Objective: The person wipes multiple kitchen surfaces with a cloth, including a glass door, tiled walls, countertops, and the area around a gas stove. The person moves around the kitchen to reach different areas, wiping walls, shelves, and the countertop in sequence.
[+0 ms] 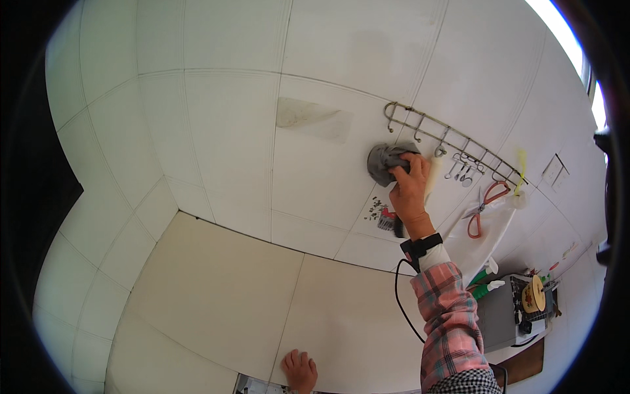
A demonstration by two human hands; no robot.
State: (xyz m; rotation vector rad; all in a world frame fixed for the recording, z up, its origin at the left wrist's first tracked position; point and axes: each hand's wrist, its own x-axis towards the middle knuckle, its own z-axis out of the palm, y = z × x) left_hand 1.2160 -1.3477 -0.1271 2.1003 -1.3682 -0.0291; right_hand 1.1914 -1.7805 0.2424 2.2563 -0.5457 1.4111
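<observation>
My right hand (409, 189) grips a bunched grey cloth (386, 162) pressed to the white tiled wall (231, 147), below the left end of a wire hook rack (457, 140). My thumb and fingers pinch its folds; part of the cloth spreads past them. Lower down, my left hand (299, 370) lies by the front edge of the beige tiled counter (221, 276), fingers on the surface and holding nothing. A pale sticker or film patch (315, 118) shows on the wall left of the cloth.
From the rack hang a white-handled tool (433, 180), small measuring spoons (462, 172), red-handled scissors (480, 212) and a white plastic bag (492, 241). Green spray bottles (485, 290) stand near a stove (502, 315) bearing a yellow pot (534, 294). A black cable (401, 300) trails from my right wrist.
</observation>
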